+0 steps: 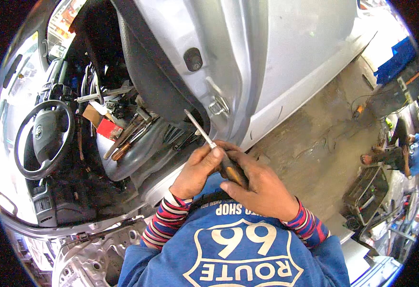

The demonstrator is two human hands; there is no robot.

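Note:
A screwdriver with a dark handle, orange patches and a bare metal shaft is held in front of my body, its tip angled up and to the left. My left hand grips it where the shaft meets the handle, with the thumb along the top. Around the back of the handle closes my right hand, its thumb and fingers on either side. Just beyond the tip are the silver car's door pillar and its metal latch striker; the tip looks apart from the striker.
Inside the open doorway lie several hand tools and a red box on a grey surface, near a steering wheel. A bare door shell is at lower left. To the right, another person sits near a dark crate.

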